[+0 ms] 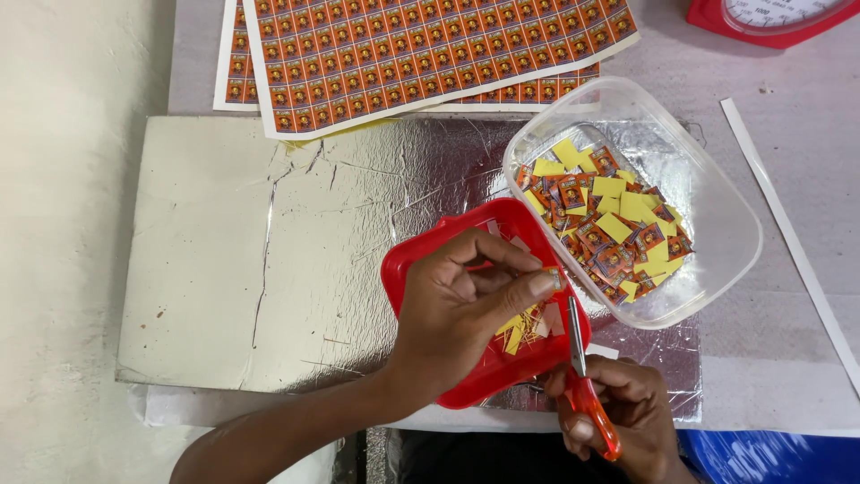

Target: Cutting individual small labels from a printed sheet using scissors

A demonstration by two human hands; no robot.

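My left hand (466, 300) hovers over a red plastic lid (421, 260), thumb and fingers pinched on a very small piece near the scissor tips. My right hand (627, 421) grips orange-handled scissors (582, 367), blades pointing up toward the left fingertips. Yellow paper scraps (518, 330) lie in the red lid under the hands. To the right, a clear plastic tub (717, 206) holds many small cut orange and yellow stickers (614, 224).
A silver foil-covered board (260, 260) lies under the work. Printed sticker sheets (421, 54) lie at the top. A red weighing scale (775, 18) sits at the top right. A white paper strip (788, 233) runs along the right. Blue plastic (770, 457) shows at the bottom right.
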